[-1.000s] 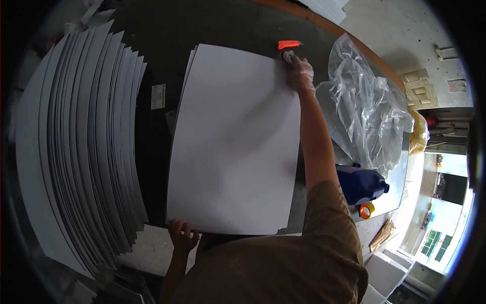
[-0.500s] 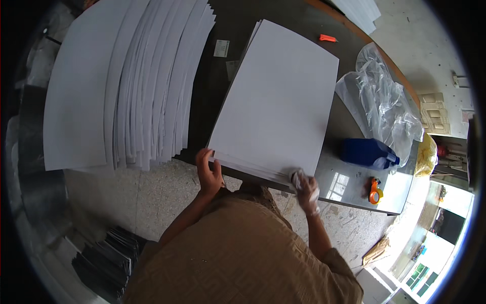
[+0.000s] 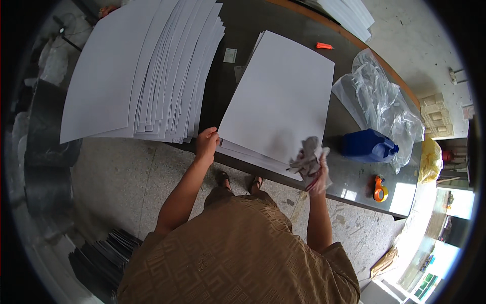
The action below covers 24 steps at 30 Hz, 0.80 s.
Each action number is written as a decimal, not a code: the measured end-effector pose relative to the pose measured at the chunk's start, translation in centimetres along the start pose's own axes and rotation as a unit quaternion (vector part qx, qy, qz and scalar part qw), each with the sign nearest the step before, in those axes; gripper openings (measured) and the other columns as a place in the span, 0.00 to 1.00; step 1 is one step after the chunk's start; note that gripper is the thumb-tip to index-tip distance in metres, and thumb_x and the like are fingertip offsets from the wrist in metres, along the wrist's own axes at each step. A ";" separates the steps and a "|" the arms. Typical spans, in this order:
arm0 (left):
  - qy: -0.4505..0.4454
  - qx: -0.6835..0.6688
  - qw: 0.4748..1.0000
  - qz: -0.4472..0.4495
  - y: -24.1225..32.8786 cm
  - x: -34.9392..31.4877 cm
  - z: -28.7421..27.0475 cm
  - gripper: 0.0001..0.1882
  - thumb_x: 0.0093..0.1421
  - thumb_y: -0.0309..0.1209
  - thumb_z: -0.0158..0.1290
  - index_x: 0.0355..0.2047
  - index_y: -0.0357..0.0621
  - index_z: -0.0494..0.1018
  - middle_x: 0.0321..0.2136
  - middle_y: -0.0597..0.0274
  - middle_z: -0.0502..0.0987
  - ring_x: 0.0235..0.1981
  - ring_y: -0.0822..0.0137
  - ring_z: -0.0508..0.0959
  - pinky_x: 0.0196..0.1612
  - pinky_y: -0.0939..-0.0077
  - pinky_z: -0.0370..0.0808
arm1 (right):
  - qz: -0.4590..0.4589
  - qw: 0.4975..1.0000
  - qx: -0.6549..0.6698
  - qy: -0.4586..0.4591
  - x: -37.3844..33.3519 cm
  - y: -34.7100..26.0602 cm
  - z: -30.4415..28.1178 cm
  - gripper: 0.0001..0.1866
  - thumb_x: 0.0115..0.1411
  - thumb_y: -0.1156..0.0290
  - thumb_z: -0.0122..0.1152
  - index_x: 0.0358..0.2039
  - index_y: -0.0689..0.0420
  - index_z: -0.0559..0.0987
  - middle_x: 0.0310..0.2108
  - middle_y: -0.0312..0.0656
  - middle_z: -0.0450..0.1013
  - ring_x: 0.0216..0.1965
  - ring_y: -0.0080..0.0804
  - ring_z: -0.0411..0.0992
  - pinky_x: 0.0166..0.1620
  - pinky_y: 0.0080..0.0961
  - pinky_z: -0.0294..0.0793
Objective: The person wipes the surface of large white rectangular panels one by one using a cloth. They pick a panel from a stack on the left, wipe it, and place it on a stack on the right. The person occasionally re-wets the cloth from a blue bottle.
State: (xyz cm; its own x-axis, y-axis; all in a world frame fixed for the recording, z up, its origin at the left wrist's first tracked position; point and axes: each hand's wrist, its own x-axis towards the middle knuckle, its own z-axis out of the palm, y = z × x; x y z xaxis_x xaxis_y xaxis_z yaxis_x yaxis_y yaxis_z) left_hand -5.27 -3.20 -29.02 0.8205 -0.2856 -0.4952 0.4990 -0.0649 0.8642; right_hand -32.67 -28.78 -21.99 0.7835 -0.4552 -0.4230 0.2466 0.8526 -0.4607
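A stack of large white sheets lies on the dark table in front of me. My left hand is closed on the near left corner of the top sheet, whose near edge sits back from the sheets below. Over the near right corner is my right hand, in a thin clear plastic glove. Its fingers grip a crumpled greyish rag, which hides that corner of the stack.
A fanned pile of white sheets fills the table's left. To the right are a blue jug, crumpled clear plastic and an orange tape dispenser. An orange cutter lies at the far side. Dark sheets stand low at left.
My right hand has lifted the rag and moved up and slightly right. The top sheet's near edge has shifted away from me, with my left hand at its corner.
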 end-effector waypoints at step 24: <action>0.017 -0.068 0.998 -0.004 -3.9 -0.8 2.6 0.11 0.58 0.16 0.56 0.41 0.25 0.75 0.31 0.53 0.78 0.28 0.66 0.81 0.33 0.72 0.85 | -0.340 0.331 -0.865 -0.163 20.6 9.3 8.6 0.36 0.56 0.75 0.56 0.65 0.36 0.64 0.64 0.50 0.60 0.58 0.56 0.64 0.57 0.49 0.67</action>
State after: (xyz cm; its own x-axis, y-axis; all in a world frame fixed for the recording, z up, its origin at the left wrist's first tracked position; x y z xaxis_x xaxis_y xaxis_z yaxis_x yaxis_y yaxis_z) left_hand -8.60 -5.20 -31.78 0.8239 -0.2531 -0.5071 0.5373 0.0638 0.8410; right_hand -9.32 -28.05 -28.26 0.9720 -0.0985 0.2135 -0.0457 -0.9698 -0.2397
